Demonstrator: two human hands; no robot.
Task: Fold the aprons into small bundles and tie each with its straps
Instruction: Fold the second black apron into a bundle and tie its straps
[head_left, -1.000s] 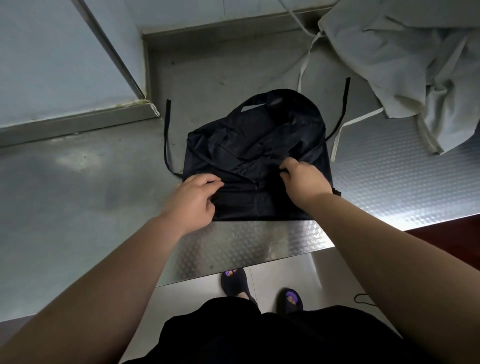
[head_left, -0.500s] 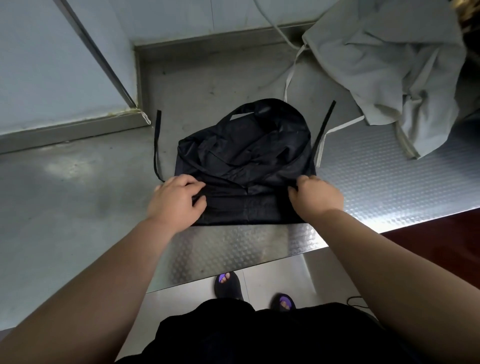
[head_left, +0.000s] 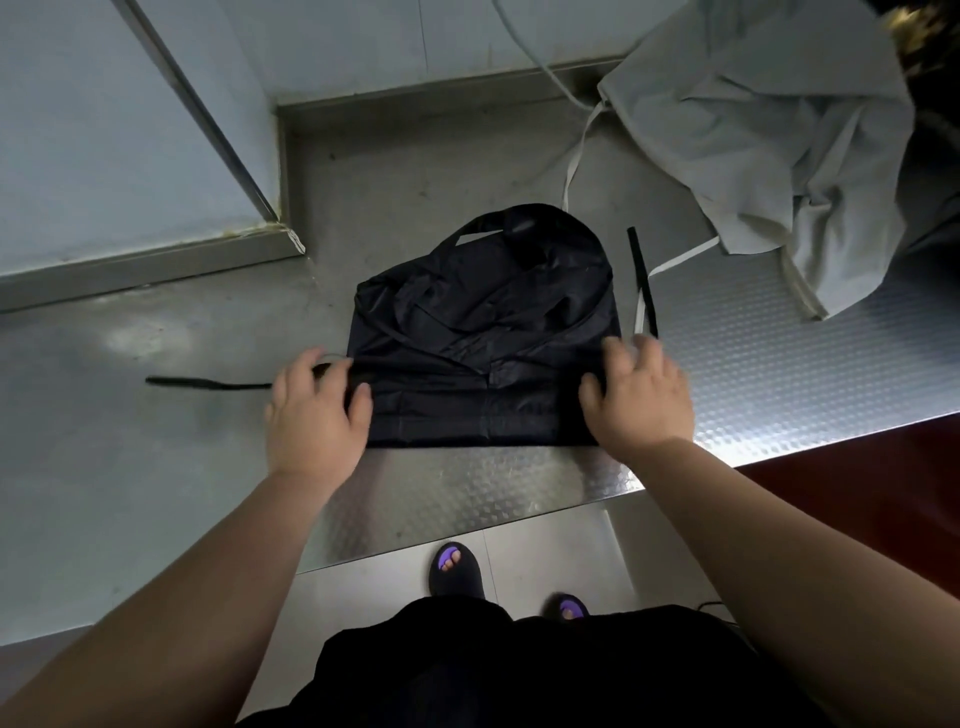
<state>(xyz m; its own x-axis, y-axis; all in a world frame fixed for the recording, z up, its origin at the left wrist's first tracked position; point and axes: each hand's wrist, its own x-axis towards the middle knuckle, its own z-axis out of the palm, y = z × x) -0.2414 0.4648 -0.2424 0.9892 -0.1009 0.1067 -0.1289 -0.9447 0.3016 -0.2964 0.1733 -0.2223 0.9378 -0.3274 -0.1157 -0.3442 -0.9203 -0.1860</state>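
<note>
Steel table (head_left: 779, 374) carries the black apron (head_left: 483, 332), half-folded between the grips, left grip (head_left: 317, 410) pinching its edge, right grip (head_left: 641, 400) spread on it (straps (head_left: 197, 383) loose, nothing tied yet), a grey apron (head_left: 769, 130) beyond the right grip lying unfolded.

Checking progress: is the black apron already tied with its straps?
No, the black apron is folded, but its left strap and right strap trail untied.

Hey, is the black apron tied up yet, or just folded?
Folded but untied: the apron lies as a flat block, while the left strap and right strap stretch out separately on the counter.
</note>
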